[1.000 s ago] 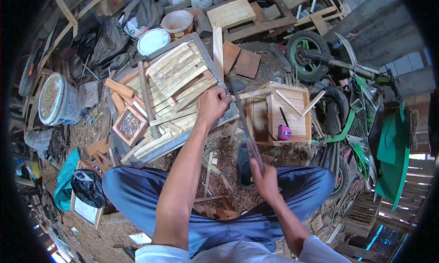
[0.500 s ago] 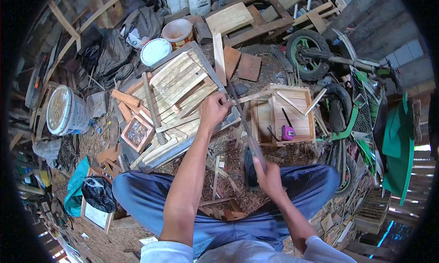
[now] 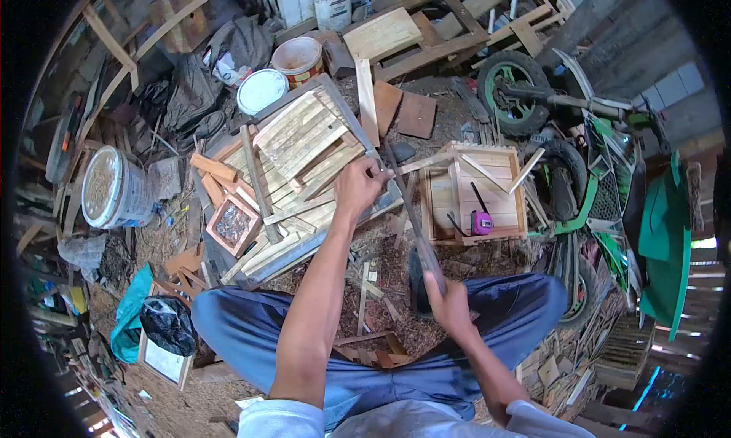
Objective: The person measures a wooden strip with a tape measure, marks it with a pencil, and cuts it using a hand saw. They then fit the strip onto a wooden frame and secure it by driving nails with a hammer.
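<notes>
My right hand [image 3: 451, 307] is closed on the lower end of a long, thin dark saw [image 3: 412, 213], which slants up and left. The saw crosses a thin wooden strip [image 3: 426, 162] close to my left hand [image 3: 361, 183]. My left hand is closed on the strip's left end at the right edge of the low work table [image 3: 289, 249]. The strip's right part reaches a wooden crate [image 3: 518, 175]. A slatted wooden panel [image 3: 304, 137] lies on the table, beside a small wooden box of nails [image 3: 233, 224].
A pink tape measure [image 3: 481, 222] lies on the crate. White buckets [image 3: 114, 187] stand at the left and behind the table. A green motorcycle [image 3: 586, 172] is at the right. Wood scraps and shavings cover the ground around my legs.
The view has shifted slightly, so the table and buckets appear a little further right. My right hand and the saw have moved slightly; both hands keep their hold.
</notes>
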Demonstrator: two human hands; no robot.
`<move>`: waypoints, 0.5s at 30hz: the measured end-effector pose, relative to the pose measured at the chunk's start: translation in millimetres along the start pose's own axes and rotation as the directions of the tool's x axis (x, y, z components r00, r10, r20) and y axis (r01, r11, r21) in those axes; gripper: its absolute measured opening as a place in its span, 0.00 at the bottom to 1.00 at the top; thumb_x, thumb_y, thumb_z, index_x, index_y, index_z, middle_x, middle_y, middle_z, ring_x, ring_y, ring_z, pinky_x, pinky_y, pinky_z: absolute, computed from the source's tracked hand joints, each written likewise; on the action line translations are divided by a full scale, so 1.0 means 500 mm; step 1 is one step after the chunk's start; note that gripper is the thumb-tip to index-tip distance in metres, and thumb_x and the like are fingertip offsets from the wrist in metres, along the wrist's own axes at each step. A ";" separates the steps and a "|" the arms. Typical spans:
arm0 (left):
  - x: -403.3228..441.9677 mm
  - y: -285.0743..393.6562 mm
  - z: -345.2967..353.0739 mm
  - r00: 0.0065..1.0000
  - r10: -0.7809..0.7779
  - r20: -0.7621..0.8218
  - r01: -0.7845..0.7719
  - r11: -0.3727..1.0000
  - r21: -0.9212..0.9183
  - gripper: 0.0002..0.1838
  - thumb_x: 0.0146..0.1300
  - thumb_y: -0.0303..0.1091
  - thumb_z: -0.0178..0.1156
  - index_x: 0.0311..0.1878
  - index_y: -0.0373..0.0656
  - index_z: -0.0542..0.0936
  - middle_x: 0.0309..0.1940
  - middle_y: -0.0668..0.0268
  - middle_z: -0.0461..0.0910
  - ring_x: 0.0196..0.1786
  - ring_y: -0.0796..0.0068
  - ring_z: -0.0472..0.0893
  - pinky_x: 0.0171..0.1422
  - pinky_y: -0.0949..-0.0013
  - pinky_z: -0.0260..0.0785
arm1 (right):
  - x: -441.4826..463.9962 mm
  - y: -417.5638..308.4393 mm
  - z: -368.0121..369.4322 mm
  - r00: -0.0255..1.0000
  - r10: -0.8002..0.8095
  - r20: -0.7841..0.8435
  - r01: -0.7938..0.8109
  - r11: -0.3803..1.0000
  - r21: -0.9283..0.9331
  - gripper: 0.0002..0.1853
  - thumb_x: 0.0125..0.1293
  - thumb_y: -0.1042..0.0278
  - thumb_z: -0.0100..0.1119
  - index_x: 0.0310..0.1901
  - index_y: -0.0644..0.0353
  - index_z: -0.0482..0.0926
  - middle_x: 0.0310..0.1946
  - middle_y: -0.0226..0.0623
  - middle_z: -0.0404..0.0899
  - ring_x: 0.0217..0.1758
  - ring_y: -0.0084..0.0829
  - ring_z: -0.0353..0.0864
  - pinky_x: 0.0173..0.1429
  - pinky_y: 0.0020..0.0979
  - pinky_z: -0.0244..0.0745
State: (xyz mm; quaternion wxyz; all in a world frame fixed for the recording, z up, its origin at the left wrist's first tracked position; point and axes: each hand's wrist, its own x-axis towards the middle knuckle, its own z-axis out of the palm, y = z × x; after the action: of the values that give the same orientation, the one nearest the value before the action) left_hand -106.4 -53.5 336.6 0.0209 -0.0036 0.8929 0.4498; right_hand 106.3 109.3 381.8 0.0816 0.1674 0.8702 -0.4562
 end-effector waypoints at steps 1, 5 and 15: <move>-0.004 -0.002 0.000 1.000 0.010 -0.009 -0.010 1.000 -0.007 0.18 0.53 0.45 0.71 0.22 0.42 0.77 0.18 0.58 0.77 0.26 0.54 0.78 0.34 0.56 0.68 | 0.004 0.005 -0.002 1.000 0.017 0.017 -0.017 1.000 -0.017 0.30 0.72 0.48 0.51 0.26 0.73 0.76 0.14 0.47 0.63 0.21 0.24 0.65 0.29 0.40 0.67; -0.005 0.005 -0.006 0.998 -0.037 0.043 0.036 0.999 0.007 0.17 0.54 0.45 0.70 0.23 0.41 0.78 0.18 0.58 0.78 0.26 0.55 0.78 0.34 0.57 0.68 | 0.083 -0.010 0.028 1.000 0.003 -0.010 -0.003 1.000 0.011 0.30 0.71 0.47 0.53 0.25 0.72 0.76 0.13 0.46 0.63 0.21 0.23 0.63 0.28 0.40 0.66; 0.000 -0.006 -0.007 0.998 -0.038 0.041 0.040 0.998 -0.057 0.15 0.56 0.43 0.68 0.25 0.41 0.79 0.20 0.57 0.79 0.28 0.55 0.80 0.37 0.57 0.69 | 0.008 0.043 0.011 0.996 0.087 0.015 -0.087 0.993 0.081 0.28 0.70 0.51 0.56 0.26 0.74 0.77 0.13 0.51 0.65 0.18 0.28 0.68 0.28 0.41 0.68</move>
State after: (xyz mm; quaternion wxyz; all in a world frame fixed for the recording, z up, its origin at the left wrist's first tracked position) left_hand -106.4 -57.9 336.3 0.0475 -0.0125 0.8786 0.4751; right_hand 110.5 116.8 360.9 0.0997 0.2056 0.8421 -0.4885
